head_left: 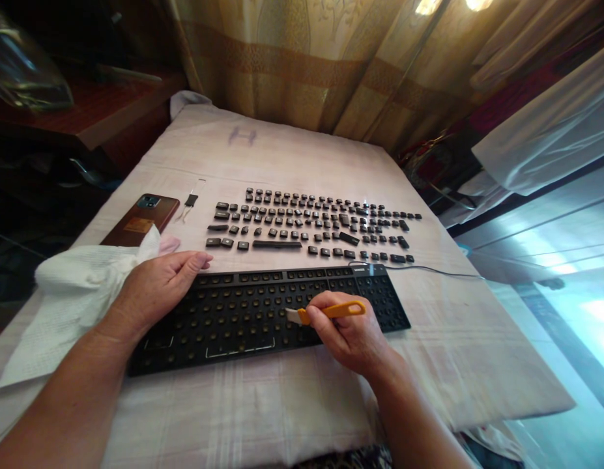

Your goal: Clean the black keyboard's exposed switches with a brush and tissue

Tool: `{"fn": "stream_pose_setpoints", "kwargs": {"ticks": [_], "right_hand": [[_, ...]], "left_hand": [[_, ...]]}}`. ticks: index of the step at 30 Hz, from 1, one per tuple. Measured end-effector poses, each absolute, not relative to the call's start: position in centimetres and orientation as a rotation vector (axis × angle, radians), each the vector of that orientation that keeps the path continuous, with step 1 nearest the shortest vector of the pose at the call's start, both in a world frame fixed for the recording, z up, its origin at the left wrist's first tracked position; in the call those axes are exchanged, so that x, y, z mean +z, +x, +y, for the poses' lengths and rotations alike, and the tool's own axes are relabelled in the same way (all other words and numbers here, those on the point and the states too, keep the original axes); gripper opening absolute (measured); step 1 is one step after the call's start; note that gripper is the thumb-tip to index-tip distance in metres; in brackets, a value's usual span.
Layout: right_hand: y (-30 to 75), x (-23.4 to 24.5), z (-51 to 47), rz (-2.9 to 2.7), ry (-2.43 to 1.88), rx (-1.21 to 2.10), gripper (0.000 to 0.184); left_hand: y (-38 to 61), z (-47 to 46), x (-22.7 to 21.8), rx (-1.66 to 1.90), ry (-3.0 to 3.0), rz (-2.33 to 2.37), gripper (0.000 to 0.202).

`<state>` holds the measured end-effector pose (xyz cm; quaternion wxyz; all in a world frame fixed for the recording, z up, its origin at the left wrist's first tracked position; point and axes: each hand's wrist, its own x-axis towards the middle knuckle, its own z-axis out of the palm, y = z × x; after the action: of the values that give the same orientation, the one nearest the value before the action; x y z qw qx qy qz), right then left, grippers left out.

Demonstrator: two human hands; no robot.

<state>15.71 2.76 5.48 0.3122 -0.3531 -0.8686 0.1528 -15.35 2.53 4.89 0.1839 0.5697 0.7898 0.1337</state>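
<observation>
A: What could go wrong here?

B: The orange plastic-handled tool with a pale, flat tip (pixel 338 310) could snag or bend one of the small exposed key posts if pressed too hard. The long black keyboard base, stripped of its caps (pixel 218 322), might also slide on the pale cloth-covered surface (pixel 306 159) if pushed, disturbing the rows of loose black keycaps (pixel 295 234) just beyond it.

A: Where is the base, relative to the hands?

B: Below the right hand (pixel 348 332), which is over its right half. Those fingers are closed around the orange handle, tip pointing left, down among the posts.

A: And the left hand (pixel 152 286)?

B: At the base's upper left corner, fingers partly curled, thumb pointing right. The crumpled white textured cloth or paper (pixel 86 267) lies right beside it; I can't tell whether the hand grips any of it.
</observation>
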Motion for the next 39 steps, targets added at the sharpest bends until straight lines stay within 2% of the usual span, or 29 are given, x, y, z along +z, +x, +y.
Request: {"fn": "stream_pose_setpoints", "kwargs": {"ticks": [14, 19, 24, 39], "right_hand": [[16.6, 5.5, 1.5, -2.166, -0.949, 0.571, 0.026], [16.8, 5.1, 2.0, -1.958, -1.04, 0.56, 0.018], [15.9, 5.4, 2.4, -1.99, -1.006, 0.507, 0.013], [14.8, 6.2, 3.0, -2.078, -0.961, 0.401, 0.013]], "left_hand": [[-15.6, 2.4, 4.7, 0.371, 1.643, 2.219, 0.071], [-15.5, 2.3, 5.0, 0.333, 1.647, 2.233, 0.069], [-15.8, 2.4, 4.6, 0.414, 1.642, 2.201, 0.065], [-15.8, 2.4, 4.8, 0.375, 1.636, 2.217, 0.065]]}}
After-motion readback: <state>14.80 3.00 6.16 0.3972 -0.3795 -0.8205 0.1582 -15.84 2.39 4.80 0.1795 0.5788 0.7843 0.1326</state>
